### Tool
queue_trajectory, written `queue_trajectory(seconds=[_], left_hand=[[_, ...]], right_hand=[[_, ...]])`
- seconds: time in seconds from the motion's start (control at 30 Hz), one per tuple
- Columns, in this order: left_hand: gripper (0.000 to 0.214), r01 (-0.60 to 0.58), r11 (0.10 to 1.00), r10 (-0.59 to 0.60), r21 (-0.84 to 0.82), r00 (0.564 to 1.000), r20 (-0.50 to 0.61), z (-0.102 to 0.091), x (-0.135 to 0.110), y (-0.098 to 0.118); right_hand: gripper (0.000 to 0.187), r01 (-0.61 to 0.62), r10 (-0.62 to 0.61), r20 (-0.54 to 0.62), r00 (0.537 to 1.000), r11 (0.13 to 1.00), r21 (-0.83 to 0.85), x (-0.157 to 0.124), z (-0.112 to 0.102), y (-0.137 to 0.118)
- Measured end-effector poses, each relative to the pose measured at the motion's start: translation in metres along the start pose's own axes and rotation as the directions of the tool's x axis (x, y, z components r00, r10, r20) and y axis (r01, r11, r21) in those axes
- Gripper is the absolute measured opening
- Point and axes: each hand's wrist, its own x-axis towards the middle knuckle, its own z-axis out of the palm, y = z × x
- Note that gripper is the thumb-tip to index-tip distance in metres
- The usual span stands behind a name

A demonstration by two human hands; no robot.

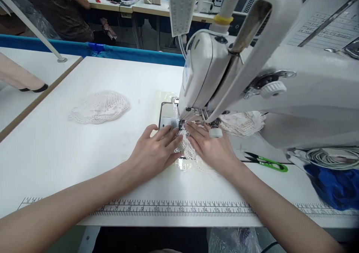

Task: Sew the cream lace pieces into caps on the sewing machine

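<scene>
A white lace piece point(187, 146) lies under the needle area of a white sewing machine point(196, 73). My left hand point(155, 148) rests beside the metal needle plate, its fingers stretched toward the lace's left edge. From the other side, my right hand point(210, 144) lies flat over the lace, fingertips close to the presser foot. Both hands have their fingers extended; neither wraps around anything. The needle's tip is hidden among the fingers and machine parts. More white lace point(244, 123) sits behind my right hand, under the machine arm. Another lace piece point(101, 107) lies flat on the table at left.
Green-handled scissors point(269, 164) lie right of my right wrist. Farther right are a coiled cable point(333, 157) and blue cloth point(336, 185). A printed ruler point(168, 208) follows the front edge. A metal post point(33, 25) stands left; another person point(61, 10) is behind.
</scene>
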Motion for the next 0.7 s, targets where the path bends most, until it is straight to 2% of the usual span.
queue_trajectory(seconds=[0.13, 0.27, 0.4, 0.5, 0.53, 0.7], left_hand=[[0.035, -0.002, 1.000, 0.002, -0.002, 1.000, 0.006, 0.001, 0.001, -0.002], [0.035, -0.002, 1.000, 0.002, 0.024, 1.000, -0.009, 0.003, 0.000, -0.001], [0.030, -0.043, 0.998, 0.043, 0.041, 0.999, -0.002, 0.001, 0.001, -0.001], [0.027, -0.078, 0.996, 0.081, -0.050, 0.995, 0.053, -0.002, 0.007, -0.004], [0.028, -0.073, 0.993, 0.081, -0.097, 0.993, 0.082, -0.003, 0.010, -0.006], [0.029, 0.085, 0.947, -0.023, -0.310, 0.980, 0.198, 0.003, 0.027, -0.019]], right_hand=[[0.033, 0.007, -0.007, -0.006, 1.000, 1.000, -0.007, 0.000, 0.000, 0.004], [0.028, 0.049, -0.046, -0.048, 0.998, 0.997, 0.065, -0.002, -0.012, 0.004], [0.033, 0.008, -0.026, 0.073, 0.997, 0.972, 0.235, -0.003, -0.028, 0.001], [0.018, -0.059, 0.011, 0.152, 0.988, 0.946, 0.319, -0.003, -0.032, -0.001], [0.018, -0.096, 0.043, 0.158, 0.987, 0.935, 0.342, -0.004, -0.031, -0.001], [0.027, -0.251, 0.201, 0.157, 0.967, 0.864, 0.437, -0.005, -0.019, -0.001]])
